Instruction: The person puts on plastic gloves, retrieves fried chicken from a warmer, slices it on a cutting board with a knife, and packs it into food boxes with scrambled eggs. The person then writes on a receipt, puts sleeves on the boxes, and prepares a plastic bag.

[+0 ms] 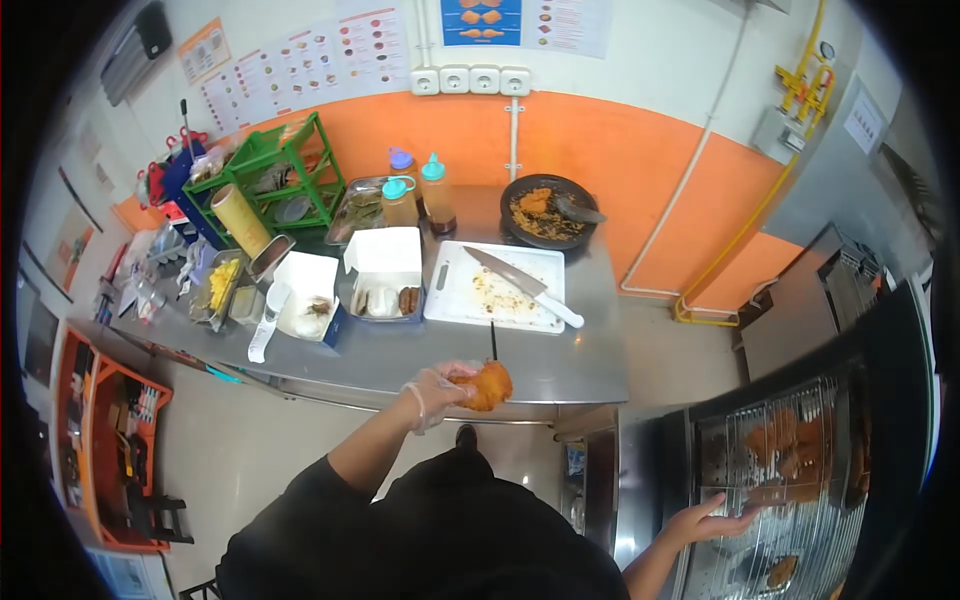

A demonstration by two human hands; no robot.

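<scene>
In the lower centre of the frame, a fried piece (pixel 489 387), apparently breaded chicken, is gripped by its left end in the gloved left hand (pixel 437 391), in front of the counter's (pixel 575 365) near edge. At the lower right, the right hand (pixel 706 523) is held bare beside the wire racks of the cabinet (pixel 870 350), its thumb and fingers spread; whether anything is touched cannot be told. The piece is judged to be light and fairly firm, with a brittle, perhaps greasy crust that could be crumbled or made slippery under hard pinching. It is best grasped around its thicker body, with pressure spread across several fingers.
</scene>
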